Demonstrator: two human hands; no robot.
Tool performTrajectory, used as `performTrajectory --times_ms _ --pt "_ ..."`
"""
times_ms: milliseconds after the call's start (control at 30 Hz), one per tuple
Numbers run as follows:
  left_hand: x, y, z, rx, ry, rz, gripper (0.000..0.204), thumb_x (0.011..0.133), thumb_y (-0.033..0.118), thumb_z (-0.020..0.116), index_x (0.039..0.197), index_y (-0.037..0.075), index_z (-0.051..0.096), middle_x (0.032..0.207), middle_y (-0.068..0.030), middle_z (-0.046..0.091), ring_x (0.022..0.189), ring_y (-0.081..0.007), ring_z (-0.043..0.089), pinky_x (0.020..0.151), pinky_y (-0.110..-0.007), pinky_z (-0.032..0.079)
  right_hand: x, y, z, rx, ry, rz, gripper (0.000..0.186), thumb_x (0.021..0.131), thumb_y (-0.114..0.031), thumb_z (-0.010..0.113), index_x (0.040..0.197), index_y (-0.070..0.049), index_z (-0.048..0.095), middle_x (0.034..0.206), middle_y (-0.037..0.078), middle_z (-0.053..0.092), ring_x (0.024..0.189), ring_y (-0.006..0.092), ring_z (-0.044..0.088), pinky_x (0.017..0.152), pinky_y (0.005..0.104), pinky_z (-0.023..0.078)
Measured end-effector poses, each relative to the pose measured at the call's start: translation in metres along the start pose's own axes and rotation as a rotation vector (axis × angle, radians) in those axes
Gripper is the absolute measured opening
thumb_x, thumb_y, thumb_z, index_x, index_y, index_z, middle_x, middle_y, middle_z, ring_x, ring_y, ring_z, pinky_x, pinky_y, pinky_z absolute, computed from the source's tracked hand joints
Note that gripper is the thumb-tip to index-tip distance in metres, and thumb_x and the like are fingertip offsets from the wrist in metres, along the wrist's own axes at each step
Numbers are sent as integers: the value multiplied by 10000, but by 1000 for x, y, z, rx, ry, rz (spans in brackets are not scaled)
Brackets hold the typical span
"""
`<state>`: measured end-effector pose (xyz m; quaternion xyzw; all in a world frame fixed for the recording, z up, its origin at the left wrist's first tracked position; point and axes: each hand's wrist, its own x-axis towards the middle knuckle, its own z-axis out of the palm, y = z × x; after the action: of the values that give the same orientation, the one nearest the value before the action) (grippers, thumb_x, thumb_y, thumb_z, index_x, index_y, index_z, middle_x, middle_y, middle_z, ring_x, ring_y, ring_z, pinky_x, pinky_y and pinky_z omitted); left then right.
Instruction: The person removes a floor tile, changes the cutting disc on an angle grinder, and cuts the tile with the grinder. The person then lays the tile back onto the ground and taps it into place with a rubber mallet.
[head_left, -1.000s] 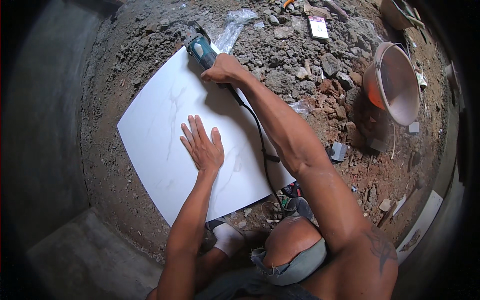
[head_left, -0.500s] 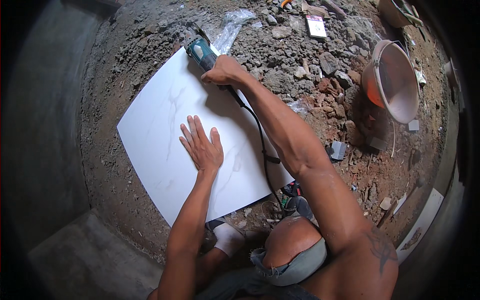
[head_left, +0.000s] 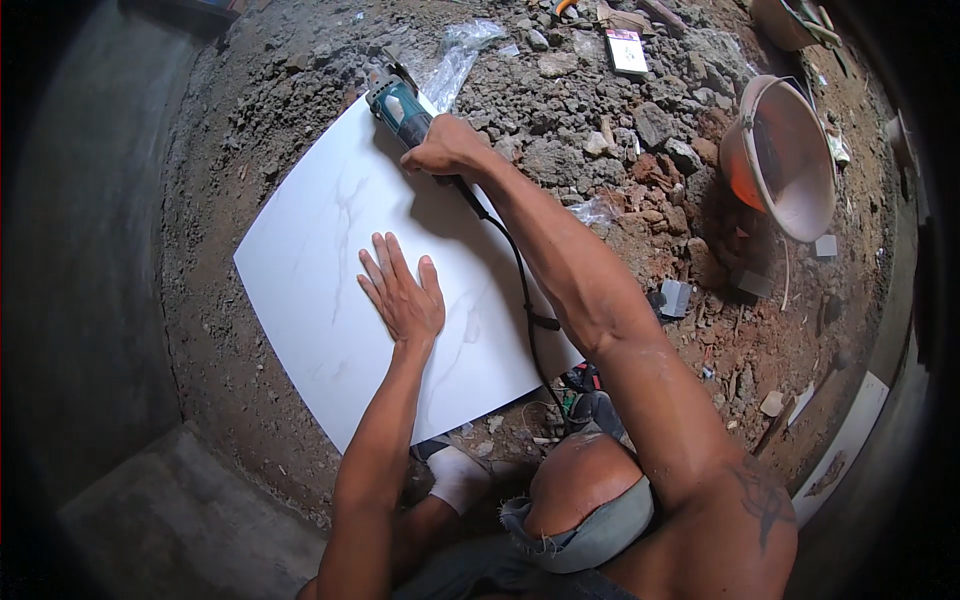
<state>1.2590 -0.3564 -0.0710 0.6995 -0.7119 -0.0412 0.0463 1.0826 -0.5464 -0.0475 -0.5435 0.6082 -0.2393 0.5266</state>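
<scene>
A large white marble-look tile (head_left: 310, 330) with faint grey veins lies on the rubble floor in front of me. My left hand (head_left: 405, 300) rests flat on its middle, fingers spread. At the tile's far corner my right hand (head_left: 447, 147) is wrapped round the body of a teal and black angle grinder (head_left: 398, 108). The grinder's head (head_left: 385, 78) sits at that corner; whether its disc touches the tile I cannot tell. From the grinder a black power cord (head_left: 522, 270) runs back across the tile toward my knee.
Broken rubble (head_left: 560, 160) covers the ground. Clear plastic wrap (head_left: 455, 65) lies just beyond the tile's far corner. To the right stand a tilted orange bucket (head_left: 745, 165) and a small grey block (head_left: 676, 298). A small white box (head_left: 627, 52) lies far off. A grey wall (head_left: 100, 250) borders the left.
The view has shifted very slightly. Both hands, the grinder and the tile keep nearly the same places.
</scene>
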Motion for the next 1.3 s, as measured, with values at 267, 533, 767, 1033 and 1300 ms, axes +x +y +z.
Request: performTrajectory --times_ms 267,533,767,1033,1300 --pt "-1 0 0 -13 -7 -8 679 1029 392 402 1577 34 224 1659 -170 172 1528 -434 74 1213 -597 55 -4 0 -3 -43 -36 47 478 645 -342 776 882 71 734 839 193 734 750 291 728 711 366 588" --pt "-1 0 1 7 -38 -14 683 1027 392 414 1577 33 226 1658 -172 177 1528 -434 81 1213 -594 56 -11 -2 -6 -22 -72 104 450 653 -343 778 857 55 736 829 185 732 729 276 726 686 365 585" --pt "-1 0 1 -7 -3 -15 680 1026 386 417 1578 38 226 1661 -165 176 1531 -426 79 1217 -585 52 -13 -1 -7 -89 -19 41 479 645 -368 784 857 59 737 847 197 733 738 295 724 709 372 583" --pt "-1 0 1 33 -37 -11 655 1049 390 390 1579 47 216 1656 -174 179 1524 -438 98 1204 -610 85 -22 -5 -9 -78 -29 118 474 641 -346 786 870 66 734 839 183 734 741 291 725 707 372 583" --pt "-2 0 1 13 5 0 658 1047 387 392 1581 51 207 1657 -175 175 1526 -438 89 1206 -608 80 -29 -6 -13 -56 -63 88 490 645 -359 788 867 74 729 834 188 730 763 293 729 707 369 584"
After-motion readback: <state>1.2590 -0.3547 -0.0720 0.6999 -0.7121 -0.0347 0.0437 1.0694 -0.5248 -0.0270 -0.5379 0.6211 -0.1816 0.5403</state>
